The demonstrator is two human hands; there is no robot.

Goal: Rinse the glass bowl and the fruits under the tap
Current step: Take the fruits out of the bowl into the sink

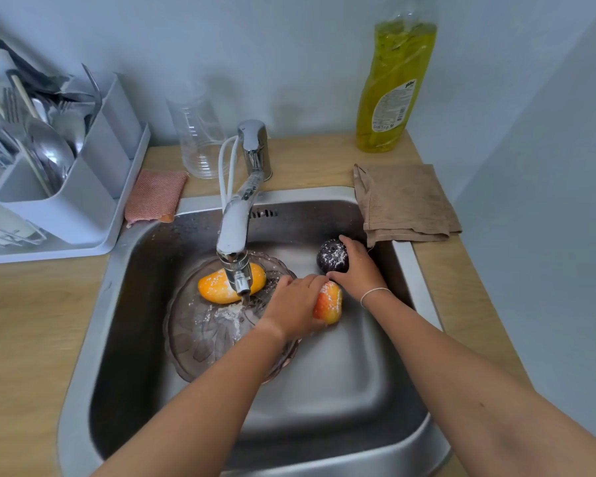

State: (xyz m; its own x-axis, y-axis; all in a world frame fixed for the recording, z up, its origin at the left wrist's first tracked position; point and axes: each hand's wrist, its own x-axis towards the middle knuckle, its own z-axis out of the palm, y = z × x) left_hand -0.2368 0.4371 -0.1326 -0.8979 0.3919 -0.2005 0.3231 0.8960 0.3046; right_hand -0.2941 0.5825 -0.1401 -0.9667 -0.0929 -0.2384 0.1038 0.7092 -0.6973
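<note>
A clear glass bowl [200, 333] lies in the steel sink [324, 390] under the tap [236, 235], with white powder on its bottom. An orange-yellow fruit [217, 287] dusted white rests in the bowl, right under the spout; a thin stream of water falls beside it. My left hand [291, 306] grips a red-yellow fruit [329, 302] just right of the bowl. My right hand [360, 266] holds a dark purple fruit [331, 255] speckled white, near the sink's back right corner.
A brown cloth [405, 201] hangs over the sink's right rim. A yellow dish-soap bottle [393, 87] stands behind it. A clear cup [197, 139] and a pink sponge [154, 196] sit left of the tap, with a grey cutlery rack [66, 166] at far left.
</note>
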